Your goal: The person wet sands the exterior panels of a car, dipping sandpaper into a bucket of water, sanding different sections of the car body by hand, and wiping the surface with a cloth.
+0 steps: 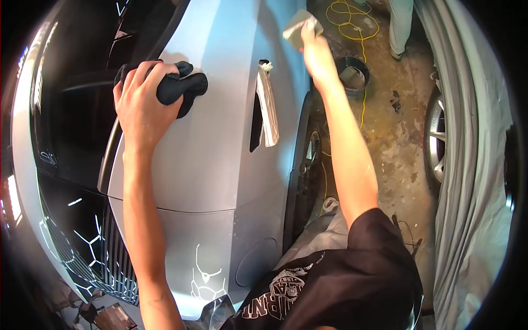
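My left hand (pixel 144 93) is closed around a bunched black cloth (pixel 184 91), at the edge where the car's grey side panel (pixel 203 159) meets the dark window. My right hand (pixel 312 44) reaches far forward on the right, its fingers closed on a pale, flat, squarish pad (pixel 296 30). That pad is by the outer edge of the car body; I cannot tell whether it touches the panel. Between my hands, a strip of crinkled pale wrapping (pixel 268 107) stands out from the panel beside a dark slot (pixel 256 124).
A black bucket (pixel 353 74) with something pale inside stands on the stained concrete floor (pixel 404 137). A yellow cord (pixel 363 38) loops past it. Another person's leg (pixel 400 27) is at the top right. Grey sheeting (pixel 467 165) hangs beside a wheel (pixel 436 135).
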A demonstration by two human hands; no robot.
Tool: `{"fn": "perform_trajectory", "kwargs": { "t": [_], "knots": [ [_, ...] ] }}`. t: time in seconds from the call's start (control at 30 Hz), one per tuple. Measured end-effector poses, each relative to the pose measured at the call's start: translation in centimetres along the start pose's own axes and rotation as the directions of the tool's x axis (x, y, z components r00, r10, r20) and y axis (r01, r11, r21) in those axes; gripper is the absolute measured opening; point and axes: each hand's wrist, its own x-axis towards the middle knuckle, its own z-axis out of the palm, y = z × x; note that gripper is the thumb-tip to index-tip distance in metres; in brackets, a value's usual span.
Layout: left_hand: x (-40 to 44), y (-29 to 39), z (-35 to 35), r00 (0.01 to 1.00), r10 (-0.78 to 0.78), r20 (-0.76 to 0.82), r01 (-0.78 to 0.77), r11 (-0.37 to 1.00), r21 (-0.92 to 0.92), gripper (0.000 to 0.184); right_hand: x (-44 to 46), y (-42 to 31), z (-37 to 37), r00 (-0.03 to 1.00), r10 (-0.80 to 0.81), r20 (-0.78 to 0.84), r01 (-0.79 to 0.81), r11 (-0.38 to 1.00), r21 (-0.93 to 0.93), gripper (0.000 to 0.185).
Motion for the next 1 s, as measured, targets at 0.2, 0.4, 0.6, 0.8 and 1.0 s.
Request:
{"fn": "perform_trajectory", "kwargs": {
  "t": [0.2,0.4,0.6,0.8,1.0],
  "knots": [
    [0.0,0.2,-0.2,0.999,0.034,-0.001,-0.034,0.999,0.014,0.032,-13.7,-1.2,4.9,0.936,-0.096,0.338,0.233,0.89,-0.392,0.07],
    [0.0,0.4,-0.1,1.0,0.019,0.011,-0.019,0.999,0.039,0.032,-11.1,-1.4,4.8,0.929,0.071,0.363,0.102,0.895,-0.434,0.068],
    [0.2,0.4,0.1,1.0,-0.002,0.015,0.001,0.999,0.035,0.037,-12.1,-1.1,4.4,0.913,0.003,0.408,0.152,0.925,-0.347,0.062],
    [0.2,0.4,0.3,1.0,-0.009,0.02,0.007,0.997,0.071,0.039,-13.4,-0.4,5.1,0.924,0.032,0.382,0.083,0.957,-0.279,0.071],
    [0.1,0.2,0.1,1.0,0.018,0.003,-0.018,1.0,0.018,0.039,2.1,0.9,1.8,0.951,0.246,0.187,-0.215,0.961,-0.172,0.083]
  ]
}}
